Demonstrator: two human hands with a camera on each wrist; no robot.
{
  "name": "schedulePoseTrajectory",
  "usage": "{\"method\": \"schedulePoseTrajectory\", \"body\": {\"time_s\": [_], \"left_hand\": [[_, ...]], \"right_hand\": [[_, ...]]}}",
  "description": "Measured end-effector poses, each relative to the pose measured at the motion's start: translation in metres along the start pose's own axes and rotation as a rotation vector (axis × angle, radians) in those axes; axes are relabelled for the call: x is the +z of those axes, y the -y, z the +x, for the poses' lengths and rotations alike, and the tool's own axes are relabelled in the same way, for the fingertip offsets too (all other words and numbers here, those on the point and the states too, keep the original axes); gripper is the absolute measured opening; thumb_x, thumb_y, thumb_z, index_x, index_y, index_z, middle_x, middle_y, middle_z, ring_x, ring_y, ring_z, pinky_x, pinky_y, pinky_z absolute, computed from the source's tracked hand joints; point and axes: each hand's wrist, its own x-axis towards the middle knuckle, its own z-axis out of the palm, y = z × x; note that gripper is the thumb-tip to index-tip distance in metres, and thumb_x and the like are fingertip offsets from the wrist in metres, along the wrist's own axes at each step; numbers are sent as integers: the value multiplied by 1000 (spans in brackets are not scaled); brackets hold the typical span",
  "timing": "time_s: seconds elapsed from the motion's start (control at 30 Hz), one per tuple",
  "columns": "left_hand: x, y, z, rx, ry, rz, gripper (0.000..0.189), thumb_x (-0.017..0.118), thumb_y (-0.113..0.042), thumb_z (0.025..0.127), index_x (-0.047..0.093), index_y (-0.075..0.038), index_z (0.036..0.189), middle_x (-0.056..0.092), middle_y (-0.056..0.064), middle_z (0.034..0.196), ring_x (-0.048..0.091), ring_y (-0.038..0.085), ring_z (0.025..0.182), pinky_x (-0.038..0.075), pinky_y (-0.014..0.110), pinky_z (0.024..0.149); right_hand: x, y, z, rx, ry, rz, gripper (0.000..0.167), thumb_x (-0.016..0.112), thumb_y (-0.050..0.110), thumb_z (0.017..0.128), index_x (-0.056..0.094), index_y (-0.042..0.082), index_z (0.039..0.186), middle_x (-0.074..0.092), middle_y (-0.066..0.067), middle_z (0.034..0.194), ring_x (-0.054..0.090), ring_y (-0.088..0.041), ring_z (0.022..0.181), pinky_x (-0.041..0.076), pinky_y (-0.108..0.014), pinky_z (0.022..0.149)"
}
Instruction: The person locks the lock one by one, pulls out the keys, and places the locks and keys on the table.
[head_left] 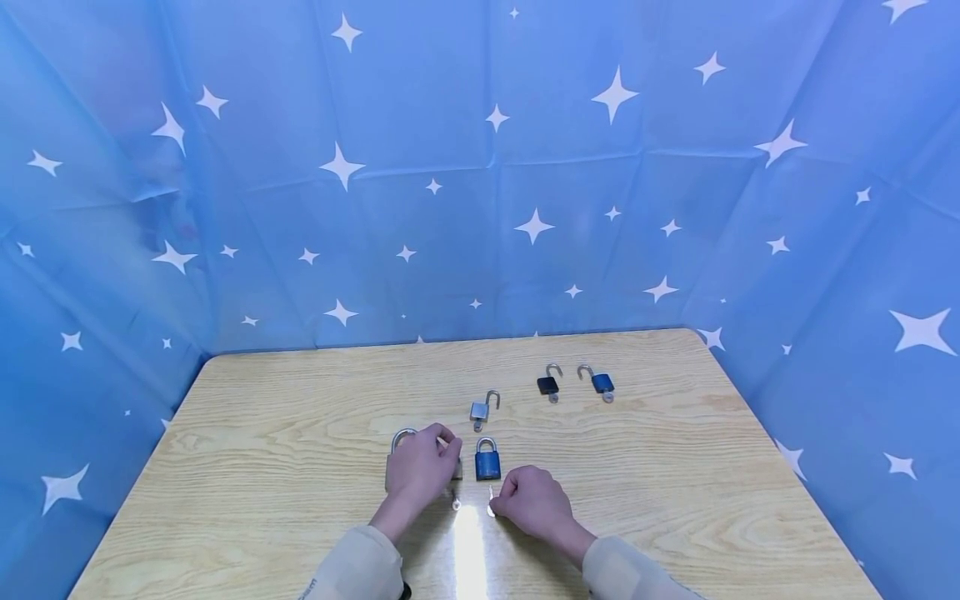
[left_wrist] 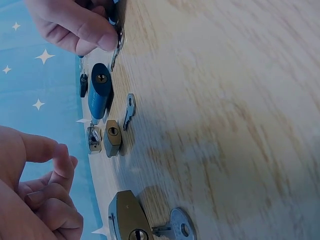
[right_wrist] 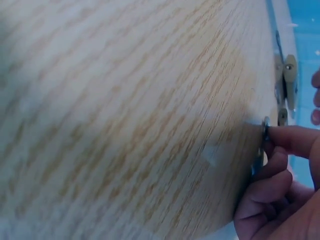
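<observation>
My right hand (head_left: 534,502) pinches a small silver key (left_wrist: 118,50) between thumb and index finger, low over the tabletop. Just beyond it a blue padlock (head_left: 487,465) stands with its shackle closed; its keyhole faces me in the left wrist view. My left hand (head_left: 423,462) hovers above a large brass-bottomed padlock (left_wrist: 131,212) and a smaller brass one (left_wrist: 113,138), partly hiding both in the head view. Its fingers are loosely bent and hold nothing. A loose key (left_wrist: 130,111) lies by the smaller brass padlock, another key (left_wrist: 181,227) by the large one.
Farther back lie three unlocked padlocks with keys inserted: a silver one (head_left: 479,412), a black one (head_left: 548,386) and a blue one (head_left: 602,382). The wooden table (head_left: 300,417) meets a blue star-printed curtain (head_left: 450,250) at the back and sides.
</observation>
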Motion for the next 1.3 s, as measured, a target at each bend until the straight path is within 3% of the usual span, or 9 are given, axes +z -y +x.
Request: {"method": "schedulePoseTrajectory", "body": {"time_s": [0.33, 0.7, 1.0, 1.17, 1.3], "left_hand": [[1, -2, 6, -13, 20, 1, 18, 58, -38, 94, 68, -23, 95, 59, -10, 68, 52, 11, 56, 38, 30, 47], [7, -18, 33, 22, 23, 40, 26, 62, -36, 92, 69, -14, 104, 64, -4, 73, 52, 13, 55, 38, 30, 48], [15, -30, 49, -34, 64, 43, 30, 62, -32, 92, 68, -9, 110, 68, 4, 88, 57, 18, 68, 46, 36, 61], [18, -32, 54, -39, 48, 61, 25, 62, -33, 92, 66, -9, 88, 62, 5, 74, 53, 19, 61, 41, 33, 53], [23, -32, 57, -39, 29, 86, 32, 63, -35, 91, 59, -10, 73, 55, 4, 65, 51, 21, 57, 37, 34, 50]], "right_hand": [[-12, 0, 5, -19, -7, 21, 19, 76, 24, 78, 63, 15, 67, 60, 7, 65, 51, -9, 61, 39, -26, 55], [-35, -2, 20, 52, -55, -14, 19, 74, 22, 81, 64, 14, 68, 60, 4, 67, 50, -12, 61, 39, -26, 56], [-45, -5, 36, 90, -72, 10, 18, 70, 23, 86, 67, 12, 73, 64, -1, 65, 52, -12, 56, 40, -27, 55], [-46, -4, 41, 93, -78, -1, 21, 68, 26, 88, 68, 11, 74, 64, -1, 62, 51, -12, 54, 39, -27, 53], [-45, -4, 44, 93, -85, -18, 22, 67, 27, 89, 68, 11, 74, 63, 0, 62, 50, -12, 53, 38, -26, 52]]}}
